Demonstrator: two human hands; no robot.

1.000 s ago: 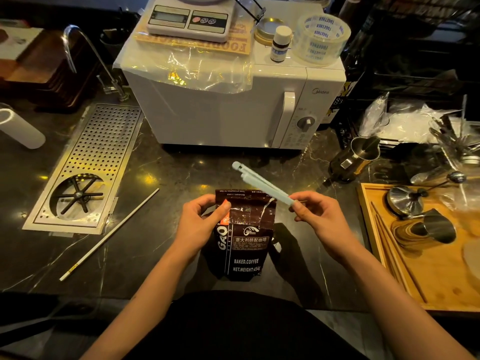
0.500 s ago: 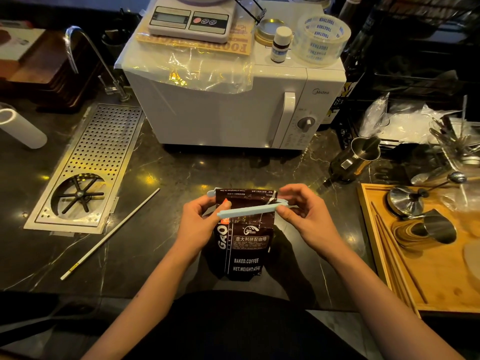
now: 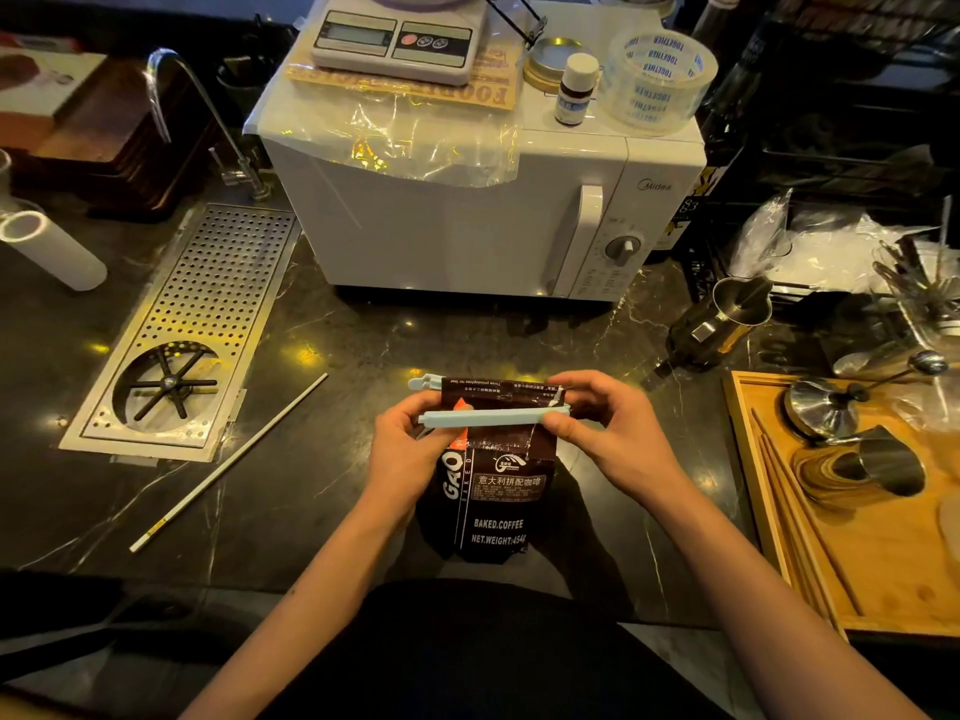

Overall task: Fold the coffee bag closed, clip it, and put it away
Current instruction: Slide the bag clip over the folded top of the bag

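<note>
A dark brown coffee bag (image 3: pixel 493 506) stands upright on the black counter in front of me, its top folded flat. A pale blue bag clip (image 3: pixel 483 417) lies across the folded top, one bar in front and the other bar's end showing behind at the left. My left hand (image 3: pixel 410 454) grips the bag's upper left edge, thumb against the clip's front bar. My right hand (image 3: pixel 608 433) pinches the clip's right, hinged end at the bag's corner.
A white microwave (image 3: pixel 467 220) with a scale and tape roll on top stands behind the bag. A perforated metal drain tray (image 3: pixel 208 304) and a thin white stick (image 3: pixel 228 465) lie left. A steel pitcher (image 3: pixel 722 324) and a wooden tray (image 3: pixel 883 563) with metal tools sit right.
My right hand brought the clip down from pointing up and left to lying level across the bag's folded top. The clip's bars now straddle the fold. The left hand stayed on the bag.
</note>
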